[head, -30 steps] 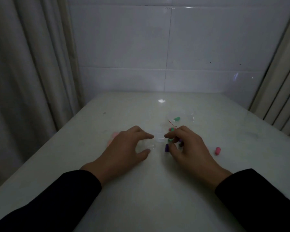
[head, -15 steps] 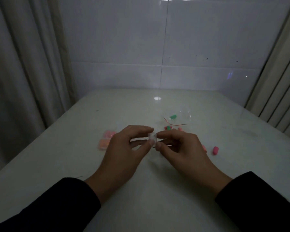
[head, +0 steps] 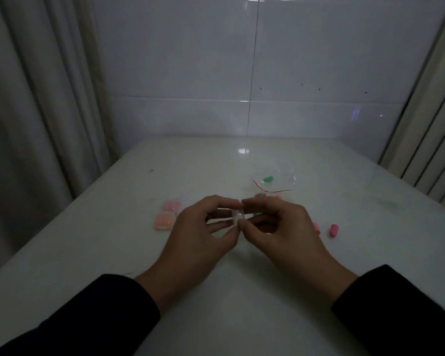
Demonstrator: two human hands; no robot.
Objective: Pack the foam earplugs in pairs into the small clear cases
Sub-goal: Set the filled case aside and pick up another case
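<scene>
Both hands hold one small clear case (head: pixel 237 215) above the white table (head: pixel 242 291). My left hand (head: pixel 198 232) pinches its left side between thumb and fingers. My right hand (head: pixel 280 227) pinches its right side. What the case holds I cannot make out. To the left lie two filled cases, one with pink earplugs (head: pixel 171 206) and one with orange earplugs (head: pixel 163 220). A pink earplug (head: pixel 333 231) lies to the right, another pink earplug (head: pixel 316 227) peeks out beside my right hand. Green and pink earplugs (head: pixel 259 195) lie just behind my fingers.
A clear plastic bag (head: pixel 280 176) with a red seal line and a green earplug (head: pixel 268 179) in it lies behind the hands. A tiled wall closes the far end of the table. Curtains hang at both sides.
The hands have lifted the clear case off the table and brought it between their fingertips. The two filled cases at the left came into view as the left hand rose.
</scene>
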